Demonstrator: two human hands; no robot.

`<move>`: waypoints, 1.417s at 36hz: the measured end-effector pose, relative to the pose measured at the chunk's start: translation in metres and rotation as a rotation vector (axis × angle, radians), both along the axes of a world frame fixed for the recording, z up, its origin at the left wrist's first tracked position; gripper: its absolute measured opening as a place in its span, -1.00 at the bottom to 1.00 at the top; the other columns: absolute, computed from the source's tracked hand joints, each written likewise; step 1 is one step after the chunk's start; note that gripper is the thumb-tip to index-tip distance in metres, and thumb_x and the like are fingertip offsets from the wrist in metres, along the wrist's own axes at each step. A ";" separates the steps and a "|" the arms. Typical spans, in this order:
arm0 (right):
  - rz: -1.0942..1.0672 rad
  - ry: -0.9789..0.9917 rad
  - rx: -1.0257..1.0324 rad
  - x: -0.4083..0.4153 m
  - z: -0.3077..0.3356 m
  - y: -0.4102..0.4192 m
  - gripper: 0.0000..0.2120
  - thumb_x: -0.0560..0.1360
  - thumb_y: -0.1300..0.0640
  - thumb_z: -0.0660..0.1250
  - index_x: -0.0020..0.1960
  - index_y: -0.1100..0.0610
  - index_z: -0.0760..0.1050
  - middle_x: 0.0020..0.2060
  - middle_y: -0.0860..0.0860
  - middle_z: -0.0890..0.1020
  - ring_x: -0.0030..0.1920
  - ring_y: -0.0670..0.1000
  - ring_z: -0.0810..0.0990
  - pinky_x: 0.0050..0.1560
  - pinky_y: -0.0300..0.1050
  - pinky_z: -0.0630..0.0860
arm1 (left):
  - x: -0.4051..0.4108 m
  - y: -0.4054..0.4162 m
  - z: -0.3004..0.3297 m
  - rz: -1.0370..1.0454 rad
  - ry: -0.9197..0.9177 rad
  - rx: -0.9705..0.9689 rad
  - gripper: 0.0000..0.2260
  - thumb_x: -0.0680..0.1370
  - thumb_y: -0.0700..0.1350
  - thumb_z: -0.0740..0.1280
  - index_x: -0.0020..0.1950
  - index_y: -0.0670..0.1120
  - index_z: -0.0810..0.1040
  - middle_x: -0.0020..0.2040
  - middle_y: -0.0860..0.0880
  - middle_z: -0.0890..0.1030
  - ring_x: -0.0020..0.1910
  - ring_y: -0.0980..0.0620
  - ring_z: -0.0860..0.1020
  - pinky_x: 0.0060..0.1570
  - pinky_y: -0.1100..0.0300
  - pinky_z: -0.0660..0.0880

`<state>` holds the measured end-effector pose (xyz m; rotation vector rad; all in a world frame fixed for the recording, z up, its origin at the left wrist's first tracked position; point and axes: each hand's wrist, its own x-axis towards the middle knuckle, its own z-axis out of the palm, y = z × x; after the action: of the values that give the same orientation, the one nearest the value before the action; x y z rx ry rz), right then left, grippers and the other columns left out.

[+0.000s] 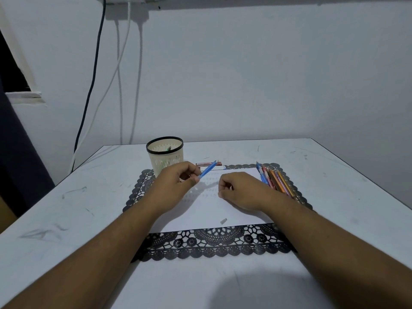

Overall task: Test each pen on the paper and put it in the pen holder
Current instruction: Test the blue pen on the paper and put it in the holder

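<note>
Small cap (pixel 223 221) lies nearest on paper (pixel 223 210), likely pulled off for testing. Left hand (pixel 176 184) pinches blue pen (pixel 208 169), raised over paper. Right hand (pixel 239 189) loosely curled, holding nothing, rests on paper. Pen holder (pixel 165 153) behind left hand; untested pens (pixel 273 178) at right.

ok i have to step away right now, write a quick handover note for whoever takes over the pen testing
Left hand: holds a blue pen raised over the paper, tip end pointing away toward the far edge.
Right hand: rests on the paper with fingers curled; whether it holds anything cannot be told.
Pen holder: stands at the far left corner of the black mat, with at least one pen already inside.
Untested pens: a bundle lying on the mat along the right edge of the paper.
A small pale cap lies on the near part of the paper.
Left: deal with the blue pen, then work through the bundle.
</note>
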<state>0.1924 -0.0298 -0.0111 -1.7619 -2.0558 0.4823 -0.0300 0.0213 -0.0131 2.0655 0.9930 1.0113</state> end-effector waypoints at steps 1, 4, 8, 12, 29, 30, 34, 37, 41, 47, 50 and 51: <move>-0.011 0.033 0.015 0.001 0.000 0.001 -0.93 0.63 0.10 0.37 -0.04 0.00 0.56 -0.13 -0.14 0.60 -0.14 -0.13 0.53 -0.17 -0.20 0.41 | -0.001 0.001 0.000 0.001 0.001 0.001 -0.90 0.61 -0.17 0.40 0.02 0.02 0.67 -0.12 0.06 0.65 -0.22 0.24 0.52 -0.21 0.37 0.46; -0.055 0.252 0.072 0.007 0.002 0.002 -0.87 0.64 0.17 0.33 -0.06 0.00 0.55 -0.16 -0.06 0.64 -0.18 -0.09 0.55 -0.16 -0.18 0.42 | 0.000 0.001 0.000 -0.001 -0.003 0.003 -0.89 0.61 -0.18 0.41 0.01 0.03 0.67 -0.13 0.06 0.64 -0.25 0.25 0.50 -0.22 0.38 0.44; -0.143 0.490 0.149 0.014 0.006 0.006 -0.75 0.67 0.25 0.23 0.02 -0.03 0.63 -0.17 -0.10 0.70 -0.19 -0.16 0.61 -0.16 -0.29 0.48 | 0.001 0.000 0.001 -0.011 -0.007 0.004 -0.89 0.61 -0.19 0.41 0.01 0.02 0.67 -0.13 0.05 0.64 -0.25 0.25 0.50 -0.22 0.37 0.45; -0.166 0.767 0.178 0.015 0.010 0.008 -0.78 0.63 0.31 0.31 0.01 0.11 0.71 -0.21 0.00 0.70 -0.24 -0.04 0.61 -0.21 -0.15 0.59 | -0.001 0.001 0.001 -0.008 0.006 0.015 -0.89 0.61 -0.17 0.41 0.00 0.05 0.66 -0.12 0.04 0.64 -0.24 0.23 0.51 -0.21 0.37 0.46; -0.155 1.094 0.195 -0.010 0.016 -0.001 -0.95 0.59 0.27 0.41 -0.01 0.21 0.67 -0.14 0.09 0.75 -0.12 0.03 0.74 -0.25 -0.11 0.68 | 0.002 -0.006 0.003 -0.013 0.032 0.040 -0.89 0.61 -0.19 0.40 0.01 0.02 0.65 -0.14 0.10 0.63 -0.24 0.25 0.52 -0.20 0.42 0.43; -0.159 1.087 0.195 -0.010 0.016 -0.002 -0.94 0.59 0.27 0.41 -0.01 0.21 0.67 -0.14 0.10 0.75 -0.12 0.03 0.74 -0.26 -0.12 0.67 | 0.003 -0.006 0.003 -0.011 0.036 0.042 -0.89 0.61 -0.19 0.40 0.01 0.02 0.65 -0.13 0.09 0.63 -0.24 0.25 0.52 -0.20 0.42 0.43; -0.169 1.064 0.199 -0.008 0.017 -0.002 -0.94 0.60 0.26 0.41 0.00 0.22 0.67 -0.13 0.12 0.76 -0.12 0.03 0.74 -0.27 -0.13 0.67 | 0.003 -0.006 0.003 -0.011 0.025 0.035 -0.90 0.61 -0.20 0.40 0.01 0.00 0.65 -0.13 0.08 0.64 -0.23 0.24 0.52 -0.20 0.40 0.44; -0.161 1.053 0.213 -0.008 0.017 -0.002 -0.94 0.59 0.26 0.43 0.01 0.23 0.67 -0.12 0.14 0.75 -0.10 0.04 0.74 -0.28 -0.12 0.67 | 0.003 -0.005 0.003 -0.003 0.025 0.038 -0.91 0.61 -0.20 0.40 0.02 -0.01 0.65 -0.12 0.07 0.64 -0.22 0.25 0.53 -0.20 0.41 0.45; -0.148 1.012 0.242 -0.006 0.017 -0.003 -0.93 0.58 0.25 0.44 0.02 0.24 0.67 -0.13 0.12 0.76 -0.09 0.05 0.74 -0.27 -0.11 0.67 | 0.003 -0.005 0.003 0.002 0.028 0.045 -0.90 0.61 -0.19 0.40 0.03 0.00 0.65 -0.09 0.04 0.65 -0.20 0.23 0.54 -0.19 0.40 0.46; -0.151 0.979 0.251 -0.007 0.017 -0.004 -0.93 0.59 0.25 0.43 0.02 0.25 0.68 -0.14 0.12 0.76 -0.06 0.09 0.75 -0.23 -0.09 0.68 | 0.003 -0.006 0.003 0.004 0.026 0.059 -0.91 0.62 -0.18 0.39 0.03 0.01 0.65 -0.10 0.05 0.64 -0.21 0.21 0.53 -0.22 0.37 0.46; -0.151 0.999 0.229 -0.007 0.017 -0.004 -0.92 0.58 0.24 0.44 0.01 0.25 0.68 -0.14 0.14 0.75 -0.05 0.09 0.75 -0.23 -0.09 0.69 | 0.003 -0.006 0.003 0.008 0.033 0.067 -0.91 0.62 -0.17 0.39 0.03 0.01 0.64 -0.11 0.06 0.64 -0.20 0.19 0.54 -0.20 0.37 0.47; -0.150 1.005 0.223 -0.007 0.017 -0.005 -0.92 0.58 0.24 0.44 0.01 0.25 0.68 -0.13 0.14 0.75 -0.05 0.09 0.75 -0.23 -0.10 0.68 | 0.003 -0.006 0.003 0.008 0.032 0.067 -0.91 0.62 -0.18 0.39 0.03 0.01 0.64 -0.11 0.06 0.64 -0.21 0.20 0.54 -0.20 0.37 0.47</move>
<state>0.1851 -0.0344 0.0057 -1.1465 -1.1971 0.8325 -0.0265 0.0149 -0.0100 2.1399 0.9970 1.0310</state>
